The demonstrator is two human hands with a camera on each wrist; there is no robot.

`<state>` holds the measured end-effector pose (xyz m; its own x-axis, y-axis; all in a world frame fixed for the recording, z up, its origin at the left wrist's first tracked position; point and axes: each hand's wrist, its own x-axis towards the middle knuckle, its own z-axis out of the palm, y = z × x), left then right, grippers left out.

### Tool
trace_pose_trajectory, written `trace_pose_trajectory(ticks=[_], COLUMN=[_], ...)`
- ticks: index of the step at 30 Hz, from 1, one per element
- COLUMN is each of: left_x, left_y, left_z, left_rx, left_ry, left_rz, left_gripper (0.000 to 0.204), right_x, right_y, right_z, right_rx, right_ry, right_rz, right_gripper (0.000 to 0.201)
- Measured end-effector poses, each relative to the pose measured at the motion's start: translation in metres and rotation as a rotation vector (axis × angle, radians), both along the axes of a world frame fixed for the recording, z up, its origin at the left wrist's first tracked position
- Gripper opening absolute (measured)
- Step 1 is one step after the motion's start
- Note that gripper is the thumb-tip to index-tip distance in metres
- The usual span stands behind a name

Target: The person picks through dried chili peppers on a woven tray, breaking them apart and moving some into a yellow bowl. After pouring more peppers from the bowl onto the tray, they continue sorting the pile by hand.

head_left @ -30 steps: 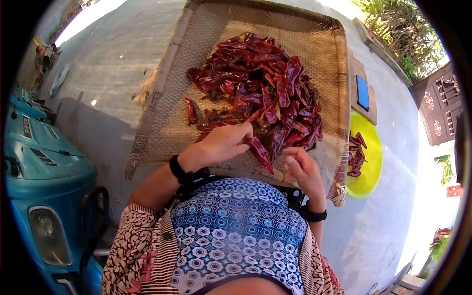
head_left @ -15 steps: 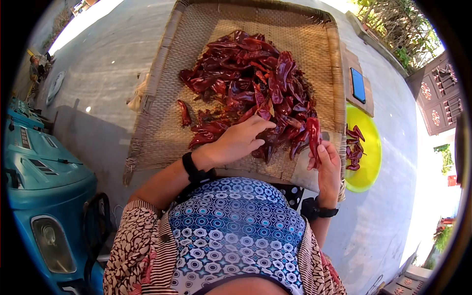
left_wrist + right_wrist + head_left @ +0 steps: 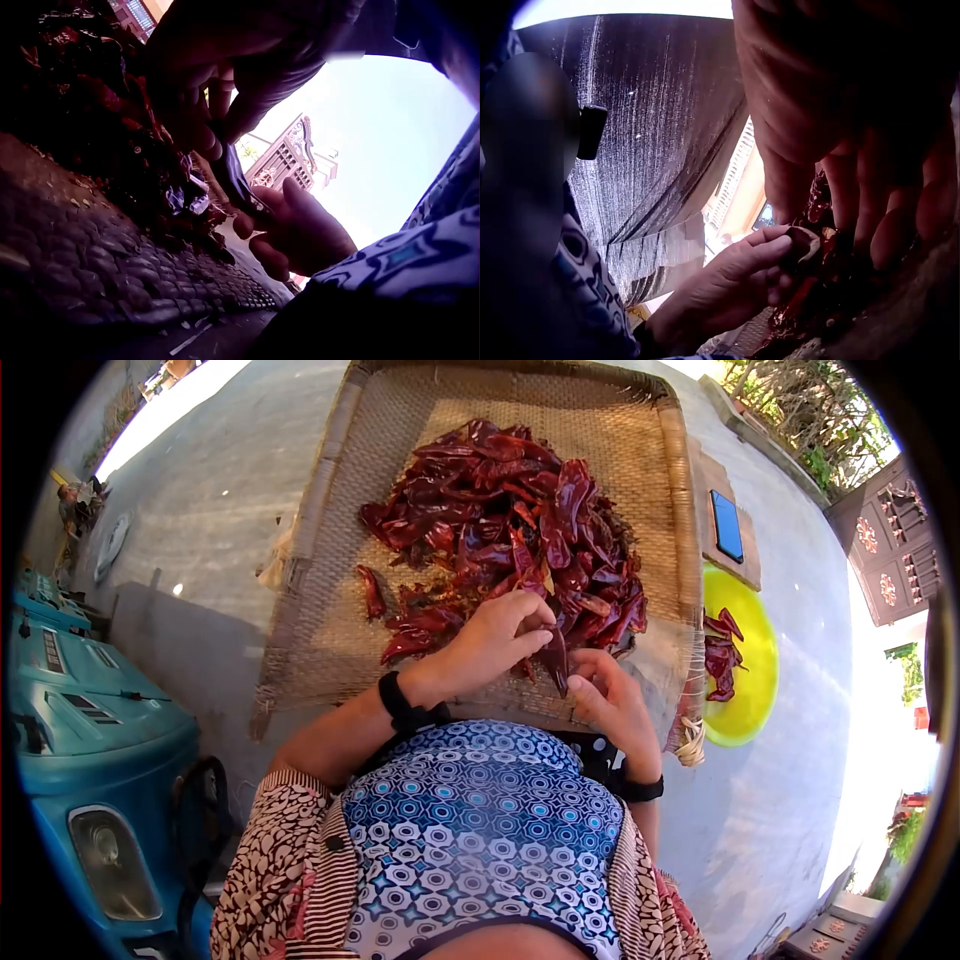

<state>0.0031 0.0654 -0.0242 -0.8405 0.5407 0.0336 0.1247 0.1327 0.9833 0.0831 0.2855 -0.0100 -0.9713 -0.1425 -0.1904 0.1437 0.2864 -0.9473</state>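
A pile of dried red chili peppers [image 3: 480, 500] lies on a woven tray [image 3: 330, 590] before me. My left hand [image 3: 490, 635], at the pile's near side, pinches one dark red chili [image 3: 556, 662] between thumb and fingers. That chili's tip points down toward my right hand [image 3: 618, 705], whose thumb and fingers stand apart around its lower end. From the left wrist, the chili [image 3: 238, 180] reaches from the left fingers to between the right thumb and fingers. One chili [image 3: 372, 592] lies alone left of the pile.
To the right of the tray stands a yellow basin [image 3: 755, 695] with several chilies inside. A phone [image 3: 727, 526] lies on a board [image 3: 745, 565] beyond it. A blue-green vehicle [image 3: 110, 720] is close on the left.
Half a second ago my right hand held a chili out to the right; it has moved back left without that one. My left hand has drawn another chili from the pile.
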Motion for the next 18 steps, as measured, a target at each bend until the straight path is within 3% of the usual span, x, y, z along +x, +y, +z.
trace_pose_trajectory(ticks=[2, 6, 12, 15, 18], left_x=[0.004, 0.004, 0.005, 0.004, 0.001], left_y=[0.0, -0.001, 0.001, 0.002, -0.001], left_z=[0.008, 0.009, 0.01, 0.001, -0.003], left_rx=[0.043, 0.063, 0.1, 0.048, -0.003], left_ry=[-0.136, -0.271, -0.227, -0.085, -0.209], left_rz=[-0.014, -0.057, -0.129, -0.09, -0.167], left_gripper=[0.017, 0.018, 0.024, 0.026, 0.022], right_x=[-0.003, 0.0, 0.0, -0.005, -0.007], right_y=[-0.009, -0.012, 0.008, 0.044, 0.063], right_z=[-0.012, -0.005, -0.008, -0.004, 0.013], right_rx=[0.1, -0.015, -0.053, -0.169, -0.663], right_ry=[0.025, -0.112, -0.113, -0.037, 0.2], right_rz=[0.075, 0.022, 0.006, -0.234, -0.598], right_gripper=[0.028, 0.027, 0.023, 0.024, 0.028])
